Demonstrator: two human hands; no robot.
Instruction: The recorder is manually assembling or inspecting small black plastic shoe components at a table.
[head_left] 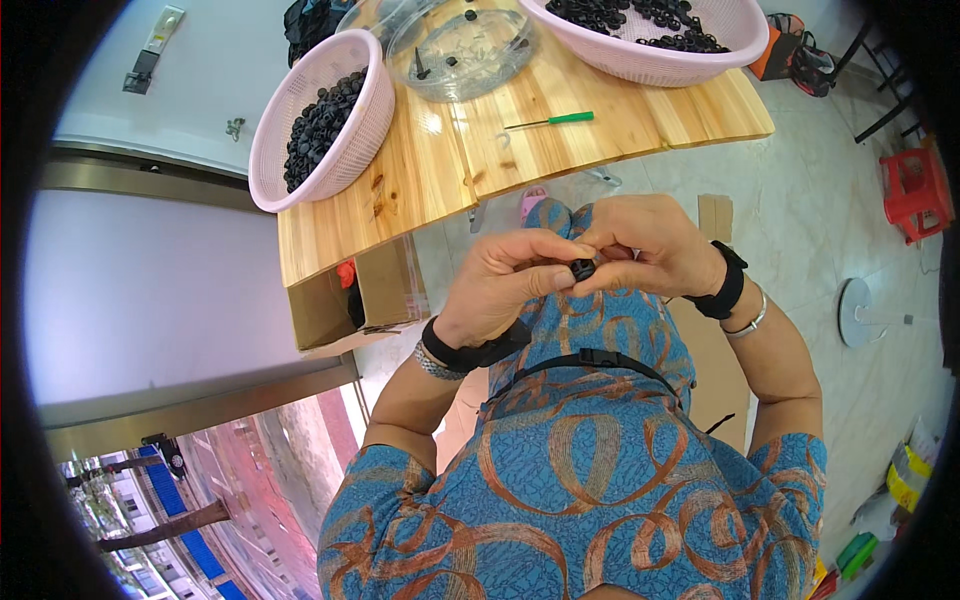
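Over my lap, my left hand (514,276) and my right hand (643,246) meet at their fingertips. Between them is a small, round black plastic part (582,268), pinched by the thumb and fingers of both hands. The fingers cover much of it, so its exact kind does not show. Both wrists wear black straps. Beyond my hands, on the wooden table (560,155), lies a screwdriver (565,118) with a green handle and thin dark shaft, touched by neither hand.
On the table's left stands a pink basket (262,160) heaped with black parts; another pink basket (640,70) at the far right holds black rings. Between them sits a clear plastic tray (455,90) with small pieces. A cardboard box (385,290) is under the table, a red stool (915,195) far right.
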